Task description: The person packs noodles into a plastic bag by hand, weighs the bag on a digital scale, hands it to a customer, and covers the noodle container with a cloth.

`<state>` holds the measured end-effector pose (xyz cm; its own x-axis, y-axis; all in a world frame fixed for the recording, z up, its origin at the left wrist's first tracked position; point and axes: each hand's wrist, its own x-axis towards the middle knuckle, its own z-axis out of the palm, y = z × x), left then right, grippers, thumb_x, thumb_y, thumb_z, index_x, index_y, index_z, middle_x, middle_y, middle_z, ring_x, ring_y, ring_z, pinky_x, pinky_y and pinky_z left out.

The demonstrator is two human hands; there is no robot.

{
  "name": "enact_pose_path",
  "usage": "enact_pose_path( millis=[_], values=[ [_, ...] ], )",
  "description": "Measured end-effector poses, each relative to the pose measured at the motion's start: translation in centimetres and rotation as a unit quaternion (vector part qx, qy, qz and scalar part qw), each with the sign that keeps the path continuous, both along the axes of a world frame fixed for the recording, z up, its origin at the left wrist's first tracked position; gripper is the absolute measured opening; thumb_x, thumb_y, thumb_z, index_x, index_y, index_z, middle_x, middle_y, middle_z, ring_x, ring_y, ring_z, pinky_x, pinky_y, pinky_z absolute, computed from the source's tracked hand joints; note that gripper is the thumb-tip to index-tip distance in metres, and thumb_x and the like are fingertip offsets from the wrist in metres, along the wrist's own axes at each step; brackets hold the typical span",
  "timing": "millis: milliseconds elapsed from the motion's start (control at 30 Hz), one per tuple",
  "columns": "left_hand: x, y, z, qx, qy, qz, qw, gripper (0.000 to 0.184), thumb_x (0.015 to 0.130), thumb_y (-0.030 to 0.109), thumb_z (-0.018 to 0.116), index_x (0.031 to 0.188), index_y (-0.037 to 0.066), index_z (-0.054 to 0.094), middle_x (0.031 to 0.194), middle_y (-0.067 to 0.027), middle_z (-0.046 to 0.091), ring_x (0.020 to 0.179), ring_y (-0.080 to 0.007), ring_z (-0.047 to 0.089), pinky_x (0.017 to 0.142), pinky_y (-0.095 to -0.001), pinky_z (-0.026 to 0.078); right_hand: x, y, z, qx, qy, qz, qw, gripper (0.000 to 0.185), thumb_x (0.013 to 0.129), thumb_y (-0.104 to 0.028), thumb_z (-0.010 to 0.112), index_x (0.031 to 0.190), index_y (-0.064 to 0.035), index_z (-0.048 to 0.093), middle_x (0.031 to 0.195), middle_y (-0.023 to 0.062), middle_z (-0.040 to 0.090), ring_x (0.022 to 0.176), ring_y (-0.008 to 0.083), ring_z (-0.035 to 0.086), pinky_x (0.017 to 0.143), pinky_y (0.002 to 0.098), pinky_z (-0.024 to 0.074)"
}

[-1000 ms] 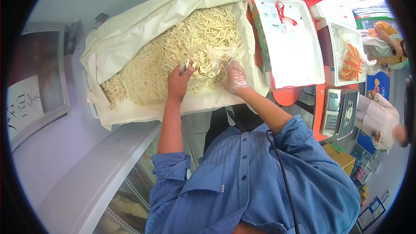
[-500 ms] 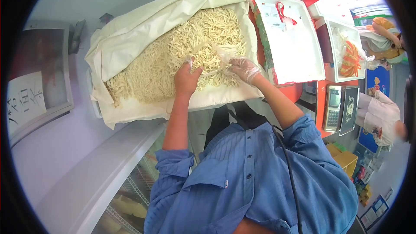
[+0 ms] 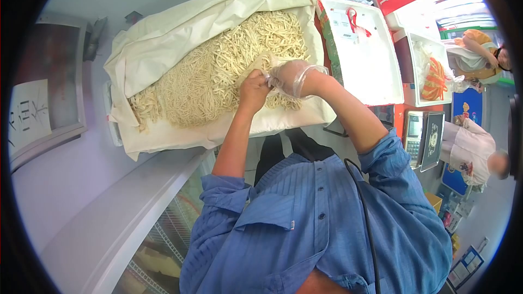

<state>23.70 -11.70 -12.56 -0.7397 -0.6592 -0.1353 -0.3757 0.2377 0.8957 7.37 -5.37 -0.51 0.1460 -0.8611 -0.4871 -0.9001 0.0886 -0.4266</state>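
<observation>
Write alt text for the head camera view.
Bare left hand and plastic-gloved right hand meet at clear plastic over pale noodles heaped on cream cloth; to the right, a white foam box and a scale.

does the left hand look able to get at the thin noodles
Probably yes: the cloth is folded back, leaving thin noodles open near the left hand, though that hand looks busy with a clear bag.

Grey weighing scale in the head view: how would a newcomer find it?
Start at the broad bed of pale noodles and go right, past the large, shallow white foam box. Just below the smaller white foam box with the orange-striped bundle sits the grey weighing scale. Unlike its neighbours, it has a keypad and a display.
</observation>
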Motion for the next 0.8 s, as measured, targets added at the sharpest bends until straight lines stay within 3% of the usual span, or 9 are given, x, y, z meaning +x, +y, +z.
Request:
enact_pose_path(
  millis=[67,167,233,267,367,400,533,633,800],
  values=[
    [0.4,-0.5,0.4,-0.011,0.003,0.028,1.000,0.023,0.078,0.011,0.075,0.102,0.009,0.076,0.084,-0.0038,0.060,0.077,-0.0169,0.061,0.071,-0.0275,0.047,-1.7,0.9,-2.4,-0.143,-0.063,0.017,0.988,0.032,0.096,-0.029,0.054,0.104,0.0003,0.064,0.096,0.0189,0.067,0.077,0.0337,0.066,0.073,0.0419,0.0521],
    [0.9,-1.1,1.2,0.025,-0.038,0.063,0.997,0.025,0.080,0.015,0.074,0.104,0.010,0.075,0.088,-0.0041,0.063,0.081,-0.0183,0.063,0.073,-0.0285,0.048,-3.4,1.6,1.7,0.008,-0.293,-0.286,0.912,0.028,0.095,-0.027,0.058,0.104,-0.0010,0.065,0.092,0.0114,0.066,0.072,0.0196,0.064,0.066,0.0341,0.0531],
    [1.2,-1.3,1.6,0.036,-0.051,0.079,0.995,0.028,0.080,0.017,0.074,0.108,0.010,0.074,0.092,-0.0048,0.065,0.085,-0.0192,0.064,0.076,-0.0291,0.048,-4.8,1.0,1.9,-0.029,-0.313,-0.365,0.876,0.029,0.094,-0.026,0.062,0.110,-0.0018,0.066,0.091,0.0056,0.064,0.069,0.0094,0.058,0.061,0.0270,0.0519],
    [1.3,-1.4,1.8,0.027,-0.042,0.088,0.995,0.030,0.081,0.018,0.074,0.110,0.010,0.074,0.094,-0.0051,0.065,0.087,-0.0197,0.064,0.078,-0.0293,0.048,-5.3,0.5,2.1,0.014,-0.237,-0.394,0.888,0.041,0.096,-0.033,0.054,0.124,-0.0038,0.061,0.120,0.0130,0.063,0.101,0.0240,0.064,0.089,0.0359,0.0502],
    [1.5,-1.6,2.0,0.000,-0.020,0.105,0.994,0.034,0.082,0.018,0.072,0.114,0.008,0.072,0.099,-0.0064,0.066,0.091,-0.0202,0.064,0.083,-0.0299,0.048,-7.4,-1.7,-5.4,-0.106,-0.022,-0.324,0.940,0.049,0.095,-0.038,0.055,0.132,-0.0055,0.055,0.134,0.0173,0.056,0.119,0.0286,0.058,0.101,0.0376,0.0440],
    [1.7,-1.5,2.0,-0.008,-0.016,0.106,0.994,0.034,0.083,0.018,0.072,0.115,0.008,0.071,0.100,-0.0068,0.067,0.092,-0.0203,0.064,0.085,-0.0301,0.048,-6.9,-1.7,-4.9,-0.041,0.049,-0.302,0.951,0.055,0.095,-0.040,0.055,0.138,-0.0066,0.051,0.138,0.0189,0.053,0.130,0.0315,0.049,0.108,0.0383,0.0370],
    [2.2,-1.4,2.0,0.062,-0.010,0.157,0.986,0.030,0.087,0.019,0.068,0.114,0.005,0.071,0.100,-0.0085,0.068,0.092,-0.0196,0.064,0.086,-0.0304,0.048,-4.2,-0.3,-5.6,-0.054,-0.038,-0.529,0.846,0.059,0.090,-0.048,0.060,0.130,-0.0041,0.057,0.132,0.0194,0.057,0.125,0.0323,0.053,0.104,0.0408,0.0416],
    [2.5,-1.2,1.9,0.077,0.007,0.171,0.982,0.029,0.090,0.021,0.065,0.112,0.004,0.071,0.094,-0.0074,0.069,0.088,-0.0167,0.063,0.083,-0.0296,0.048,0.3,1.9,-8.6,-0.076,0.041,-0.465,0.881,0.053,0.088,-0.043,0.064,0.116,0.0014,0.063,0.116,0.0222,0.064,0.113,0.0331,0.062,0.098,0.0399,0.0458],
    [2.3,-0.8,4.5,0.120,-0.042,0.198,0.972,0.026,0.094,0.022,0.062,0.108,0.003,0.072,0.085,-0.0025,0.068,0.077,-0.0100,0.058,0.074,-0.0263,0.047,-0.4,2.9,-12.1,-0.097,-0.167,-0.540,0.819,0.037,0.088,-0.033,0.066,0.106,-0.0018,0.069,0.106,0.0189,0.068,0.099,0.0304,0.065,0.090,0.0373,0.0481]
  ],
)
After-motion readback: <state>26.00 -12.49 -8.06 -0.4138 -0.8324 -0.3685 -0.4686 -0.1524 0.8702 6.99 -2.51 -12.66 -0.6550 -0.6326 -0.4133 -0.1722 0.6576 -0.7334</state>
